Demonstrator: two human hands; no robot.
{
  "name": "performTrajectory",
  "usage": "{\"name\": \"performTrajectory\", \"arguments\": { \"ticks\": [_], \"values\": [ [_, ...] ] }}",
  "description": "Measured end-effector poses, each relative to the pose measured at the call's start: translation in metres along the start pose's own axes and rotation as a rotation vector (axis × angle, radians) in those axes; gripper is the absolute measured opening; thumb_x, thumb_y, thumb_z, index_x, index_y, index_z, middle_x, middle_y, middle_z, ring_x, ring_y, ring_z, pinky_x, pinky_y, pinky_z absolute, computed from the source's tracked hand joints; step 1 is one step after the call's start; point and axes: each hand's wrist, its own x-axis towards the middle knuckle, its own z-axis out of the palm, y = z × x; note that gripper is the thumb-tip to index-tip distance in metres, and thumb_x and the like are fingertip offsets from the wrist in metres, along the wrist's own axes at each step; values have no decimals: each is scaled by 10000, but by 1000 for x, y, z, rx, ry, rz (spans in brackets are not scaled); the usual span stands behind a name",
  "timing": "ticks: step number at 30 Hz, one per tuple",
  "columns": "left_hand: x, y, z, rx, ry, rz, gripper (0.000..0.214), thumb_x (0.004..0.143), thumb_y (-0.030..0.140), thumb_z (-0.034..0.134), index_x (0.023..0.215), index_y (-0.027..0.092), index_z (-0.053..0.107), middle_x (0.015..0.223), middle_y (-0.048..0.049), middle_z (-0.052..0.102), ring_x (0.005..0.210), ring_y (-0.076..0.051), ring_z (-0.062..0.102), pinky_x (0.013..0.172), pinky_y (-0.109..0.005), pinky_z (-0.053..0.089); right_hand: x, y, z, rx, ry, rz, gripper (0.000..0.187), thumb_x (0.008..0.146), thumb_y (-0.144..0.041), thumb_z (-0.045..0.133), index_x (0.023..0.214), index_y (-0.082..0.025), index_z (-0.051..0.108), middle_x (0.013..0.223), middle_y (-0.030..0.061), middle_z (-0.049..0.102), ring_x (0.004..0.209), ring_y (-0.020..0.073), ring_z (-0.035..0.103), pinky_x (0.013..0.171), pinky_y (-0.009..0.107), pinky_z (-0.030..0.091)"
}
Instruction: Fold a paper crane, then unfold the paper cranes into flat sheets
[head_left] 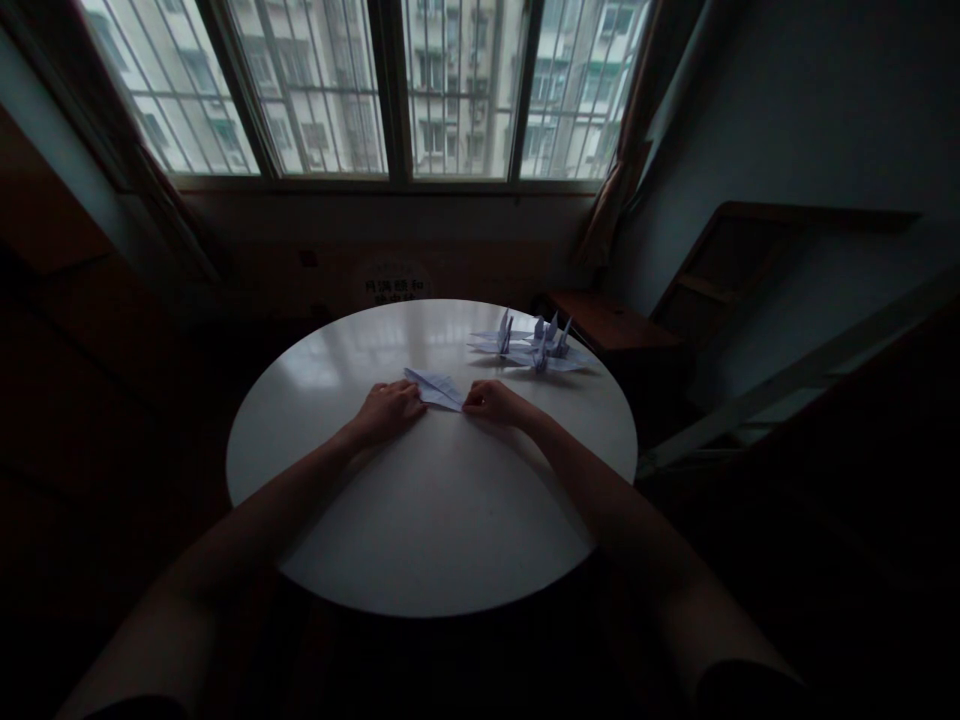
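Observation:
A folded sheet of pale paper (pixel 439 390) lies on the round white table (pixel 435 520), with crease lines across it and a pointed end at the upper left. Bent fingers of my left hand (pixel 388 412) hold its left side down near the table top. At the right corner, my right hand (pixel 491 402) pinches the paper between thumb and curled fingers. Several folded paper cranes (pixel 541 352) stand in a cluster beyond my right hand, with wings spread and necks up.
A low brown wooden piece of furniture (pixel 611 320) stands behind the table at the right. Barred windows (pixel 390 90) with curtains are at the back. A pale slanted rail (pixel 750 410) runs past the table's right side. The room is dim.

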Motion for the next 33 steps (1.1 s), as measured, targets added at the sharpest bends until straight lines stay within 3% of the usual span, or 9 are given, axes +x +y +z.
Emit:
{"name": "performTrajectory", "arguments": {
  "ticks": [11, 18, 20, 24, 30, 33],
  "values": [
    [0, 3, -8, 72, 4, -50, 320, 956, 431, 416, 1007, 194, 624, 1029, -99, 675, 982, -244, 635, 878, -372, 439, -1, -2, -3, -14, -85, 4, 339, 828, -337, 607, 578, -108, 614, 660, 7, 559, 544, 69, 419, 538, 222, 294],
    [1, 7, -10, 54, -1, -116, 394, 928, 513, 454, 1030, 179, 636, 1044, -123, 677, 981, -264, 644, 908, -393, 437, -1, -8, 4, 92, -140, -127, 391, 848, -394, 566, 583, -110, 605, 674, 10, 564, 553, 74, 428, 539, 218, 314],
    [1, 5, -9, 13, 15, -94, 419, 915, 500, 489, 1159, 180, 604, 1098, -119, 676, 1015, -259, 642, 924, -381, 444, -1, -8, 6, 111, -126, -140, 389, 853, -407, 567, 608, -111, 623, 648, 4, 555, 567, 83, 436, 551, 219, 324],
    [1, 0, -1, -46, 21, 28, 537, 956, 412, 435, 1461, 240, 367, 1251, -89, 632, 1148, -235, 594, 989, -364, 434, 0, -5, 7, 125, -32, -129, 350, 855, -415, 592, 695, -112, 664, 630, -1, 565, 592, 97, 469, 585, 223, 365],
    [3, -6, 8, -19, -27, 146, 432, 994, 319, 313, 1374, 326, 518, 1391, -67, 535, 1284, -243, 492, 1070, -407, 391, 4, 3, 6, 25, 117, -202, 209, 862, -311, 627, 885, -131, 729, 900, 97, 642, 761, 151, 595, 718, 283, 481],
    [2, -5, 8, -36, -47, 185, 431, 996, 343, 317, 1378, 320, 516, 1413, -82, 511, 1297, -246, 482, 1078, -419, 387, 4, 8, 8, -84, 129, -225, 282, 821, -315, 696, 1058, -165, 719, 1063, 142, 641, 956, 221, 610, 875, 381, 484]
  ]
}}
